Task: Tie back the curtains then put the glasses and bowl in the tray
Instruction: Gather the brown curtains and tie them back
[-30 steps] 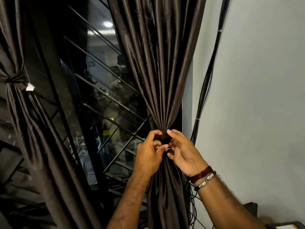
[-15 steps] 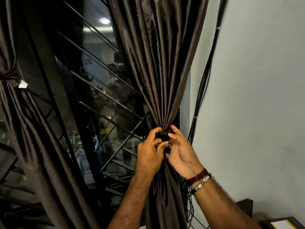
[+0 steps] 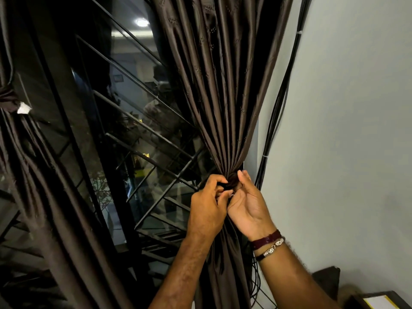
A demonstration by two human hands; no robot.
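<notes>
A dark brown curtain (image 3: 225, 90) hangs at the right of the window, gathered to a narrow waist by a dark tie-back band (image 3: 232, 178). My left hand (image 3: 207, 208) grips the band from the left with curled fingers. From the right, my right hand (image 3: 247, 204) pinches the same band, thumb and fingers around the gathered cloth. A second brown curtain (image 3: 33, 186) at the far left is bound by its own tie-back (image 3: 9, 101) with a white tag. No glasses, bowl or tray are in view.
Behind the curtains is a dark window with a black metal grille (image 3: 142, 139). A bundle of black cables (image 3: 274, 117) runs down the grey wall (image 3: 345, 130) right of the curtain. A dark furniture edge with a white paper (image 3: 376, 301) shows at the bottom right.
Both hands stay at the gathered waist of the right curtain; the fingers have shifted slightly around the band, and the view has moved a little closer and to the right.
</notes>
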